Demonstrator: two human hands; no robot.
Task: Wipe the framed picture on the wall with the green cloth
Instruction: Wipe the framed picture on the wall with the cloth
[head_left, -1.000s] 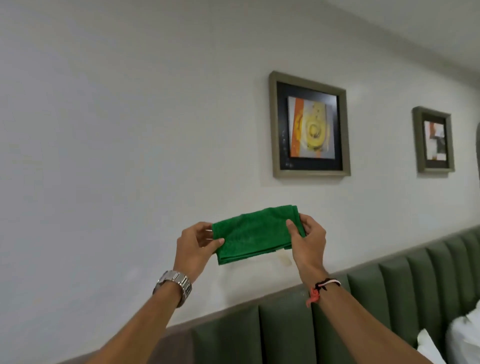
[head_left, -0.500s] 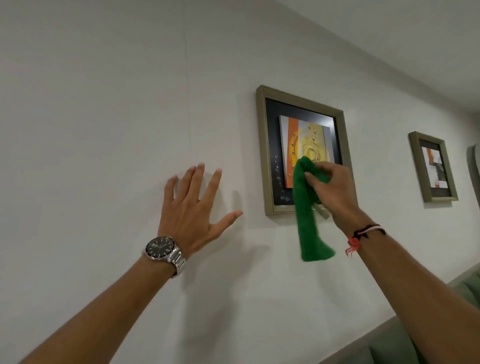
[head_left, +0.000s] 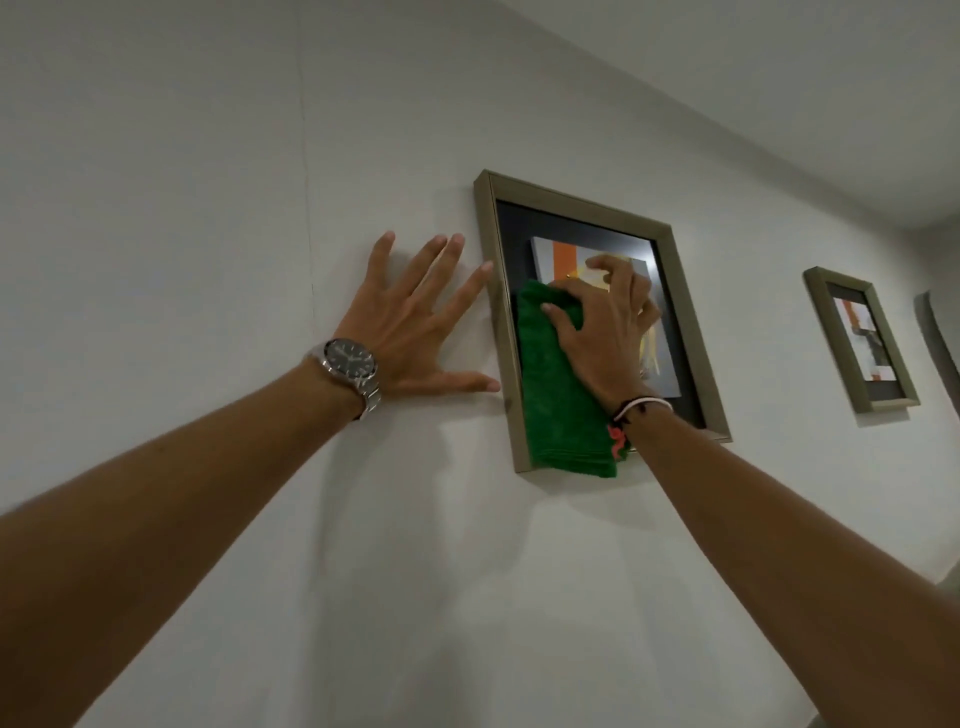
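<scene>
Pressing flat on the glass, the right hand (head_left: 605, 332) pins the green cloth (head_left: 556, 395) against the framed picture (head_left: 587, 208) on the wall (head_left: 208, 156); its fingers are spread and slightly curled over the upper part of the cloth, so it pushes the cloth rather than grips it. The cloth is folded into a long strip that hangs down the left half of the glass, close beside the frame's left edge, and its lower end overlaps the bottom rail. Above the hand a slice of the orange and yellow artwork shows, ringed by black mat. The left hand (head_left: 415, 332) lies wide and empty on the wall just left of the frame, fingers fanned, the thumb tip and one fingertip reaching its left rail; whether they touch it I cannot tell. A steel watch (head_left: 348, 361) sits on that wrist, and a corded bracelet (head_left: 636, 415) on the right one. Further right hangs a smaller frame (head_left: 862, 343), well apart.
</scene>
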